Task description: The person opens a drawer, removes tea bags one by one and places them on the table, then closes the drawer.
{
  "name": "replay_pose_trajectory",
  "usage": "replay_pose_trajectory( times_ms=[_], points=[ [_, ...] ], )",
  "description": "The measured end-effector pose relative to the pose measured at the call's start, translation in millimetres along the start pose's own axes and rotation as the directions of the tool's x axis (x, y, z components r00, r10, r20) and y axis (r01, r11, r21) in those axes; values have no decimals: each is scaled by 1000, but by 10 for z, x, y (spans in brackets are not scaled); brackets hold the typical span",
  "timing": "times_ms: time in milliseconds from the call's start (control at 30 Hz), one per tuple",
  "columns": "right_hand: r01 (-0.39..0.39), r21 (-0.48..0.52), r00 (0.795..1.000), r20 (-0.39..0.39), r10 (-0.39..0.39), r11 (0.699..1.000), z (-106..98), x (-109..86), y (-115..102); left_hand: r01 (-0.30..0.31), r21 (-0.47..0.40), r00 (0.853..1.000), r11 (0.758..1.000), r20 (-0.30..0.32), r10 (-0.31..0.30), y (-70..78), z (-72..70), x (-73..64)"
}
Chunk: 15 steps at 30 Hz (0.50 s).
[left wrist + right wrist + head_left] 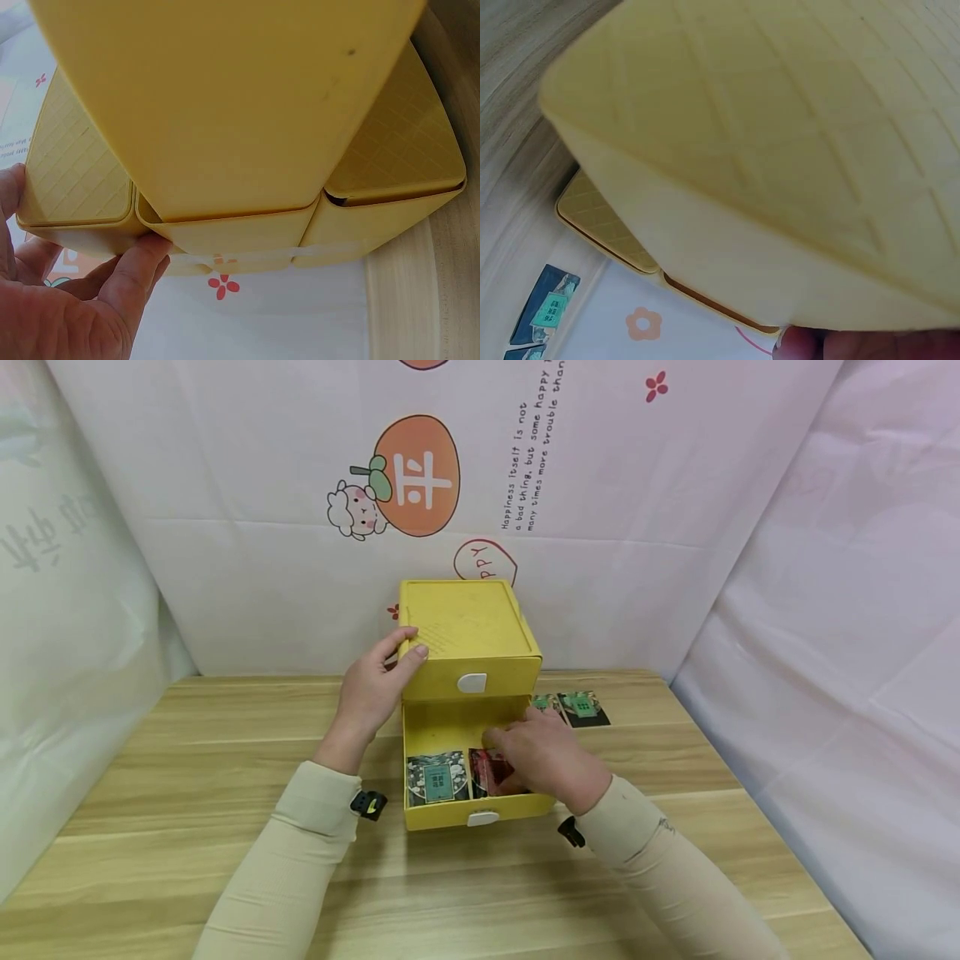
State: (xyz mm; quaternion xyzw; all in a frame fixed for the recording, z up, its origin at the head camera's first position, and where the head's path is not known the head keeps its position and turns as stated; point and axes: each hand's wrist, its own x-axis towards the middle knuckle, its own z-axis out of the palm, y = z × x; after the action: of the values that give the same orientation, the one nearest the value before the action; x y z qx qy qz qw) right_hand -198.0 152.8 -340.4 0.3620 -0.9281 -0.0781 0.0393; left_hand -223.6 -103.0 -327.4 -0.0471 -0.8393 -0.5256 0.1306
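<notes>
My left hand [371, 689] grips the yellow box [465, 618]; can't tell if my right hand [547, 760] pinches the red packet [483, 774]. Drawer [442, 816] open, green packet [438, 781] in; outside packets [587, 708] probably remaining.

spreads out as a wood-grain table [187, 777], banded from side to side in pale and darker tan, with a right edge slanting outward toward the viewer. carries a yellow drawer unit [465, 618], standing upright near the middle of the far edge and reaching over the surface with an extended drawer [438, 817]. also bears, just to the right of the unit, a green-labelled dark packet [583, 708], lying flat, and a similar packet [553, 701] right beside it, partly hidden in the head view.
</notes>
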Motion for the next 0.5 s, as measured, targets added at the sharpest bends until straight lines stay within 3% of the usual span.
replay_pose_trajectory(
  times_ms=[500],
  points=[
    [-52,-40,995,79,55,998,-5,40,-8,7,-8,1000,1000,1,-7,1,4,2]
  ],
)
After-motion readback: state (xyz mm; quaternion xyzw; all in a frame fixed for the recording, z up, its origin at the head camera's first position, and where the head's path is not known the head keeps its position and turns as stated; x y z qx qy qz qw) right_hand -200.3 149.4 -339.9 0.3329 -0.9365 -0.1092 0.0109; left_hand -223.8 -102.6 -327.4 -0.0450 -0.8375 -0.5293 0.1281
